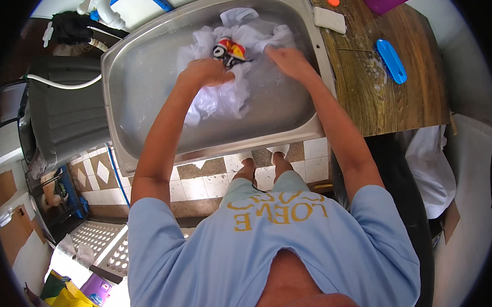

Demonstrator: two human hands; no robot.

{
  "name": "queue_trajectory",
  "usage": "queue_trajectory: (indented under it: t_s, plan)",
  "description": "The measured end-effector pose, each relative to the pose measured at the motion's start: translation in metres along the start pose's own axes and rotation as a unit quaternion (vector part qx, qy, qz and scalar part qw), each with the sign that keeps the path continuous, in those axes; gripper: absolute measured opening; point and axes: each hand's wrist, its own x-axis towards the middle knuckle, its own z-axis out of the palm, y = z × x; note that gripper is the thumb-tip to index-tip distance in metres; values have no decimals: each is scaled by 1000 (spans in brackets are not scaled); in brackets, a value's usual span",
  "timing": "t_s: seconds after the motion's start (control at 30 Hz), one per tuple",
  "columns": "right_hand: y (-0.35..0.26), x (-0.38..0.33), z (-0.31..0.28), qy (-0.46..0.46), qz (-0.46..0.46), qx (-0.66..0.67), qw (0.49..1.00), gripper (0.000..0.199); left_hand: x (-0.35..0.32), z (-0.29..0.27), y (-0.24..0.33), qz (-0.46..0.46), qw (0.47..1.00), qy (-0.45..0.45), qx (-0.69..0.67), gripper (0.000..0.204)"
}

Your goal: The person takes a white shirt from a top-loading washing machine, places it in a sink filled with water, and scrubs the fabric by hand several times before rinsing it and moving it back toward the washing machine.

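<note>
Cloth (227,81), white with a printed patch, lies wet in the sink (150,72), gripped by the closed left hand (205,72) and pressed flat by the open right hand (288,62). Scrubbing seems underway; firm rubbing is called for.

Your steel sink (151,67) holds a wet white garment (226,92); on the wooden counter (391,105) beside it lie a blue brush (391,61) and white soap bar (329,19).

Left grip (205,72) clenched, right grip (288,61) flat.
</note>
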Motion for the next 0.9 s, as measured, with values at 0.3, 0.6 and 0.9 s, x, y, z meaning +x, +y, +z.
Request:
queue_trajectory:
  t_s: [0.3,0.6,0.9]
  plan:
    - [-11,50,4,65,48,-76,994,55,13,11,18,127,955,266,-8,18]
    - [1,52,11,42,99,263,959,53,56,-16,-6,-85,956,276,-58,53]
    - [-20,69,1,91,129,386,909,34,108,56,-71,-61,777,388,-492,35]
